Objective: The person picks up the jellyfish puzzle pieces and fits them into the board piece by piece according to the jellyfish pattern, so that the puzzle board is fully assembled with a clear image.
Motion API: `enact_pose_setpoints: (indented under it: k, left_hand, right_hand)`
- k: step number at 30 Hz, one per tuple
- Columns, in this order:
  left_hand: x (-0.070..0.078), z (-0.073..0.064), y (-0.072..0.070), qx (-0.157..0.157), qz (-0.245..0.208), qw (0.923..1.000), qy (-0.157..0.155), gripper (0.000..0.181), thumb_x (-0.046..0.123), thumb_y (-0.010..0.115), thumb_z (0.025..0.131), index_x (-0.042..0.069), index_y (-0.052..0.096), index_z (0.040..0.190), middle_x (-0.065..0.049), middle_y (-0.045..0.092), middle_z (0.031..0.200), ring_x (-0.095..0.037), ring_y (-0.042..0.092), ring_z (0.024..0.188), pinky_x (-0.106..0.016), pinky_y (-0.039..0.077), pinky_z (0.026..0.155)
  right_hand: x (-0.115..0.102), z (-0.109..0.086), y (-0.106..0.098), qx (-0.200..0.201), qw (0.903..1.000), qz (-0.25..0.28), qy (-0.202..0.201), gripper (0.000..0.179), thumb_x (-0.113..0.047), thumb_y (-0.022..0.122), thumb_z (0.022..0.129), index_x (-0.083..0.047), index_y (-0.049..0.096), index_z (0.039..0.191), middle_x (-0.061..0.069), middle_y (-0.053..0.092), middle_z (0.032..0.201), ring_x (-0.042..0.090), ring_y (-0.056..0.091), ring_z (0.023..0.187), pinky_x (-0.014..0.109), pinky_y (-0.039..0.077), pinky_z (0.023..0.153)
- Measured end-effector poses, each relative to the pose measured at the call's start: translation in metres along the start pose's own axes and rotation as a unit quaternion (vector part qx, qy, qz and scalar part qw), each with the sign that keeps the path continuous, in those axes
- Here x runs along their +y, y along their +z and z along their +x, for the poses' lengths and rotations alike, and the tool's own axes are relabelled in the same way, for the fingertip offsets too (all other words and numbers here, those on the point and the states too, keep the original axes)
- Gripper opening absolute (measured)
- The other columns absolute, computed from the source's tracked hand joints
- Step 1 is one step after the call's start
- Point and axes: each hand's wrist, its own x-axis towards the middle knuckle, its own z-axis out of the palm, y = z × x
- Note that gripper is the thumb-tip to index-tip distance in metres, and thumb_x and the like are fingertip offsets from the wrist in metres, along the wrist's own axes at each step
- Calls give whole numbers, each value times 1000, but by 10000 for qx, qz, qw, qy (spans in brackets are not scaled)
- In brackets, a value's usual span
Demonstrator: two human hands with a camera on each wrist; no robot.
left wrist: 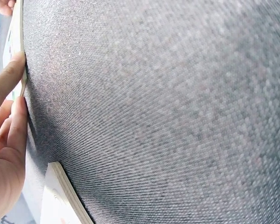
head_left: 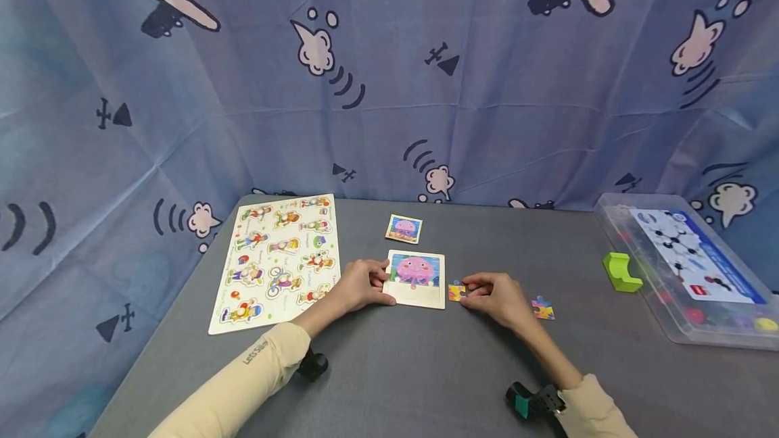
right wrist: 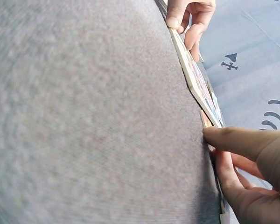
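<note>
In the head view a square wooden puzzle board [head_left: 416, 297] lies mid-table, its upper part filled with a pink octopus picture, its lower strip bare wood. My left hand [head_left: 363, 284] holds the board at its left edge; in the left wrist view, the thumb and a finger [left wrist: 11, 73] touch its rim. On the other side, my right hand [head_left: 500, 297] pinches a small yellow and orange jigsaw piece [head_left: 456, 292] just off the board's right edge. The right wrist view has this piece [right wrist: 206, 119] low at the cloth, partly hidden by the fingertips.
Another jigsaw piece [head_left: 543, 308] lies right of my right wrist. Behind the board is a small octopus picture card [head_left: 404, 229]. A large figure puzzle board [head_left: 280, 259] occupies the left. At right are a green curved block [head_left: 621, 273] and a clear plastic case [head_left: 675, 320].
</note>
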Motion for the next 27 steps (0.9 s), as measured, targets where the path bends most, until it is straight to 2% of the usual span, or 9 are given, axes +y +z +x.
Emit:
enact_pose_setpoints:
  k: [7,13,16,21,25,27]
  left_hand:
    - [1,-1,0,17,-49,10000,-58,39,12,89,64,-3,73,96,-17,60,127,-7,61,73,-17,46,61]
    - [2,-1,-1,-8,-38,10000,2,39,13,89,64,-3,73,96,-18,60,127,-9,62,75,-19,47,62]
    - [1,-1,-1,-12,-24,10000,9,38,13,89,64,-2,73,95,-18,60,127,-9,62,76,-18,47,62]
    - [2,0,-1,-41,59,10000,19,37,13,89,64,-2,73,94,-17,60,127,-5,59,73,-17,46,62]
    - [2,0,-1,-62,125,9999,-41,36,13,89,65,-2,73,92,-17,60,127,-5,56,70,-17,44,60]
    - [2,0,0,-52,168,9998,-50,34,13,89,65,-2,73,90,-16,61,126,-5,54,68,-17,43,59]
  right_hand:
    - [-1,-2,0,-1,9999,145,25,23,-8,79,77,0,71,97,5,70,77,12,64,67,24,45,58]
    - [0,-4,-3,-16,9957,905,-190,27,-4,77,79,5,67,102,15,70,89,18,68,76,22,50,63]
    - [-2,-3,-4,-151,9884,1512,51,32,-3,76,80,9,64,108,17,70,94,13,67,79,21,52,66]
    - [-5,-3,-3,-337,9695,2352,610,41,-4,75,81,13,59,115,10,70,93,7,65,80,22,51,70]
    - [-10,-2,-2,-467,9577,2739,751,43,-4,76,80,14,58,116,6,69,93,9,63,80,25,53,71]
    - [-12,-2,-2,-487,9556,2809,741,43,-3,75,80,14,58,116,6,69,94,8,62,80,26,53,71]
